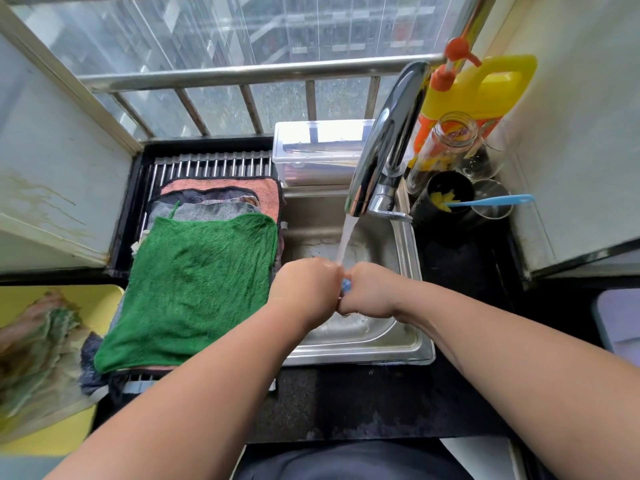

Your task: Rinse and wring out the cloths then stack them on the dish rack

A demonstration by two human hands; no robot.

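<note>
A dark speckled counter runs along the front, with a steel sink sunk into it. Just left of the sink lies a black-framed dish rack with metal bars, and further left a yellow tray. Behind the sink stands a clear plastic box. Crowded into the back right corner are a yellow jug with an orange pump, a glass jar, a black cup and a drinking glass.
</note>
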